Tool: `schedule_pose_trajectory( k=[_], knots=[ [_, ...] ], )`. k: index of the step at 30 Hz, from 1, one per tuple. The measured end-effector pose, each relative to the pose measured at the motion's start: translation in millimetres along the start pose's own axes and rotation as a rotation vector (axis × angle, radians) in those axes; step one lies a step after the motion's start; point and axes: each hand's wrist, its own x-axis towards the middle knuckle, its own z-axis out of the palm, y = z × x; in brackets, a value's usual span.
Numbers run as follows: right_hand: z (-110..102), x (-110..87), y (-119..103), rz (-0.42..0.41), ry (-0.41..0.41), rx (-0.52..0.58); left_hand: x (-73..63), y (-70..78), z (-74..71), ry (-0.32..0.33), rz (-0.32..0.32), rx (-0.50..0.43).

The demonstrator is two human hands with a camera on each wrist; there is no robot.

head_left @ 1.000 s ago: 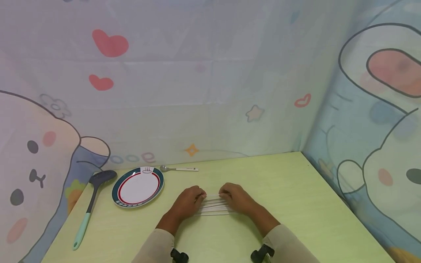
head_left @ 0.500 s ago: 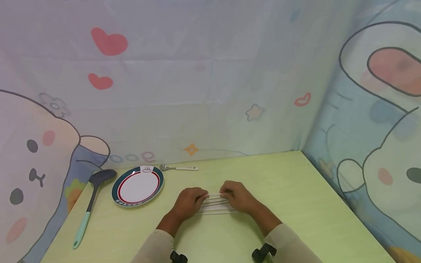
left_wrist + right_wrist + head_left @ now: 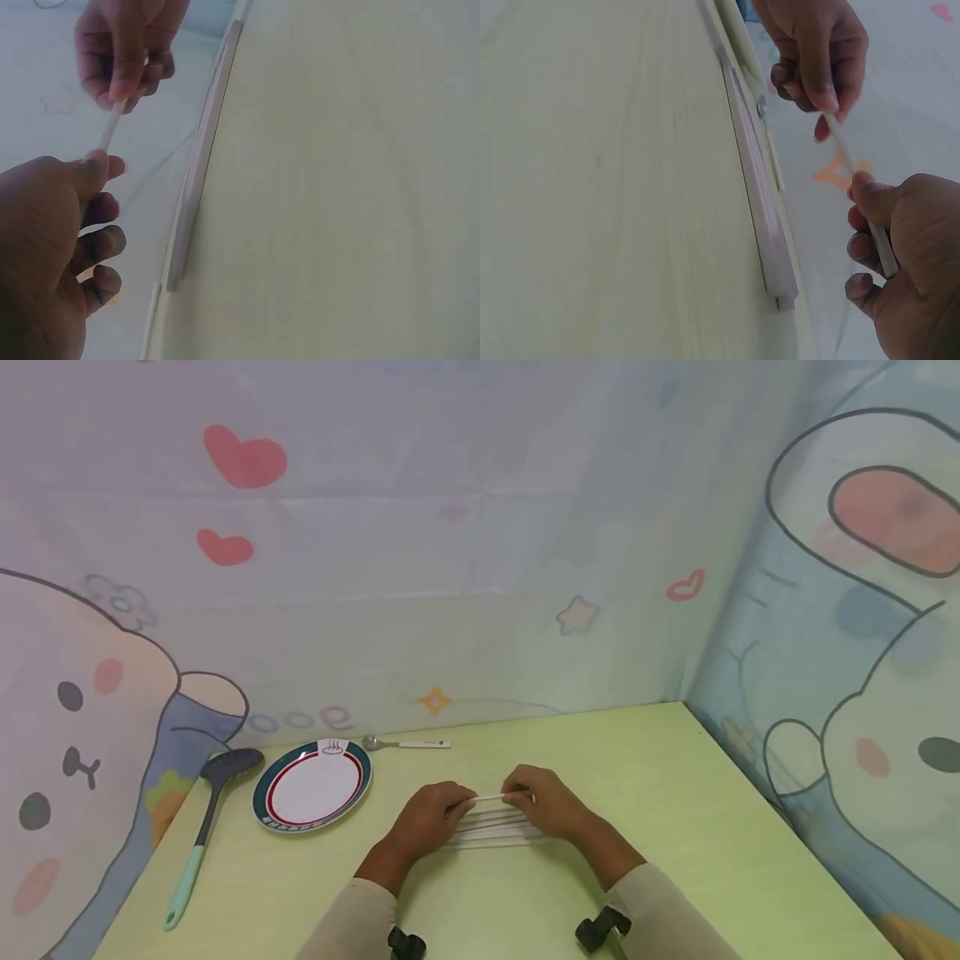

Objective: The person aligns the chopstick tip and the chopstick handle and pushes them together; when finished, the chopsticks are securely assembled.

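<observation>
A thin white stick (image 3: 490, 797) spans the gap between both hands. My left hand (image 3: 429, 820) pinches one end between thumb and forefinger, the other fingers loosely curled in the left wrist view. At the opposite end my right hand (image 3: 546, 802) pinches it the same way, and in the right wrist view the stick's tail (image 3: 885, 251) runs back along the palm. Below and nearer the body, a flat white, dark-lined long piece (image 3: 757, 180) lies on the table, with a thin pale rod (image 3: 487, 847) along its near side. The hands partly hide its ends in the head view.
To the left stands a white plate (image 3: 315, 789) with a dark green and red rim. A black-headed ladle with a mint handle (image 3: 184, 887) lies beyond it. Behind the plate is a small spoon (image 3: 420, 744). A printed cloth (image 3: 390, 560) hangs along the table's back edge.
Both hands have shifted slightly forward and up with the white stick, which now shows apart from the flat piece below. The right hand has moved most.
</observation>
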Motion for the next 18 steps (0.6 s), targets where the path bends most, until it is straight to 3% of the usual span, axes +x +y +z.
schedule_pose_trajectory(
  k=[6,18],
  knots=[
    [1,-4.1,15,0.109,0.006,-0.028,-6.9,-20.4,4.3,0.004,-0.125,-0.053],
    [15,1.4,32,0.179,0.001,-0.102,-9.5,-42.3,18.0,0.045,-0.274,-0.048]
  ],
)
